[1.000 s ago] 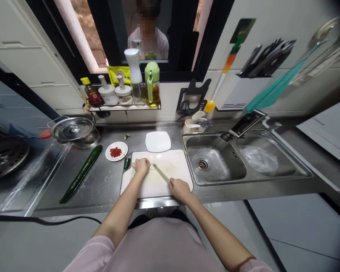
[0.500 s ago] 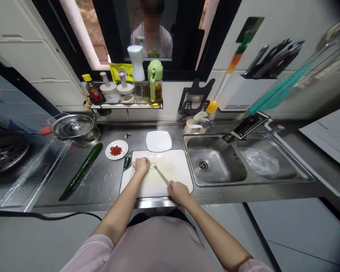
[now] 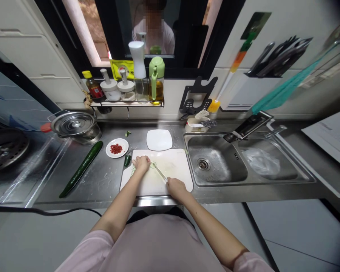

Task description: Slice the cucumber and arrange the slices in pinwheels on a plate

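Note:
My right hand point(image 3: 176, 187) is closed around the handle of a knife point(image 3: 160, 172), whose blade slants up and left across the white cutting board point(image 3: 175, 162). At the blade's tip lies a thin round cucumber slice point(image 3: 153, 165). Just left of it, my left hand point(image 3: 142, 164) rests on the board with bent fingers over a piece of cucumber, mostly hidden under them. Pale cut cucumber point(image 3: 133, 170) shows beneath its left side. A dark green cucumber end point(image 3: 127, 161) sits at the board's upper left edge.
A whole cucumber point(image 3: 81, 169) lies left on the steel counter, near a plate of chopped red bits point(image 3: 117, 147). Behind the board is a square white plate point(image 3: 159, 140). A lidded pot point(image 3: 76, 126) stands back left; the sink point(image 3: 218, 162) adjoins the board's right.
The knife blade has turned slightly beside the round slice, and my right hand has shifted a little up and left. My left hand stays nearly in place. The view has tilted slightly.

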`<state>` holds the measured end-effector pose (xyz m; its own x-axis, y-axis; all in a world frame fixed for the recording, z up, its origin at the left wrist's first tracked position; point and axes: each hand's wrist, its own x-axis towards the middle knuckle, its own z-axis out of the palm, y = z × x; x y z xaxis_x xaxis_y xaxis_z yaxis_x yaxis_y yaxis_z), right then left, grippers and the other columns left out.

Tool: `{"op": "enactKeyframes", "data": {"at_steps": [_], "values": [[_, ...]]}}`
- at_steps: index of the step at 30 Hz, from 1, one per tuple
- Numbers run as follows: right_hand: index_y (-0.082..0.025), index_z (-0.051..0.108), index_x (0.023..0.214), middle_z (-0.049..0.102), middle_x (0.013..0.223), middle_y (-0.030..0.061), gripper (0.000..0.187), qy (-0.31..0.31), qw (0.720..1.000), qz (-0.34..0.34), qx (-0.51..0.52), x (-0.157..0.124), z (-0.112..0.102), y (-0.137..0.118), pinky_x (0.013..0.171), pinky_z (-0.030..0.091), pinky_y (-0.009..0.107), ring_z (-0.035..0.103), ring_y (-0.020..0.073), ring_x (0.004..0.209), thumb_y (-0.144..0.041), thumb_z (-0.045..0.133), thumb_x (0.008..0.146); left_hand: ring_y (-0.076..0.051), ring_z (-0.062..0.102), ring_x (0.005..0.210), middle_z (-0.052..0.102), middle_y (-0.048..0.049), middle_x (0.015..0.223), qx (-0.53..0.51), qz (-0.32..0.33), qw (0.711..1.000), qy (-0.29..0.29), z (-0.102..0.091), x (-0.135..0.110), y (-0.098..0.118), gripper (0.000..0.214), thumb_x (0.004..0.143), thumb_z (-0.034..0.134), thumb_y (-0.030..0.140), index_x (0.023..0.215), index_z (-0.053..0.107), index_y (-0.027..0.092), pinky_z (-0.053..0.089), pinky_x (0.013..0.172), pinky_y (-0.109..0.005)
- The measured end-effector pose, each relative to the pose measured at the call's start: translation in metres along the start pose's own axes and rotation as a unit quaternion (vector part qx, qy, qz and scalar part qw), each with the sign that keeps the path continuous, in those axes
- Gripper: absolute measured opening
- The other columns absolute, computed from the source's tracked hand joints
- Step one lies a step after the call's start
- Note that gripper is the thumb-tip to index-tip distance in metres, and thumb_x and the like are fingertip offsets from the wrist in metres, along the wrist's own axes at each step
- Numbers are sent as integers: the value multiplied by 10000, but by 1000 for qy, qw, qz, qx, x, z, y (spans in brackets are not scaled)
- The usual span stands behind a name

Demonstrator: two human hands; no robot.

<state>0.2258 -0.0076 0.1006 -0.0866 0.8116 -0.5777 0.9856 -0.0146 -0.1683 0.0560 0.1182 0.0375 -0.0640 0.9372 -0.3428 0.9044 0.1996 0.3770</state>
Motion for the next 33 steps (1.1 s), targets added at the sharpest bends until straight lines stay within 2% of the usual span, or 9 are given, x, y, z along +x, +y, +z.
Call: {"op": "enactKeyframes", "data": {"at_steps": [13,33], "values": [[-124,596,1138,676,1061,186,345,-17,1000,-3,5,3,-11,-1,762,444,319,641,254,1004,-151,340,909,-301,482,1119,715,-53,930,1,-8,1000,-9,-1,3,-1,75,745,613,320,746,668,268,255,910,-460],[-121,603,1136,674,1080,186,347,-20,1000,1,3,5,-11,-2,757,458,332,641,264,1008,-155,352,899,-305,492,1130,721,-54,959,13,-11,1000,-19,-5,1,3,74,753,616,317,782,673,279,263,916,-463]]}}
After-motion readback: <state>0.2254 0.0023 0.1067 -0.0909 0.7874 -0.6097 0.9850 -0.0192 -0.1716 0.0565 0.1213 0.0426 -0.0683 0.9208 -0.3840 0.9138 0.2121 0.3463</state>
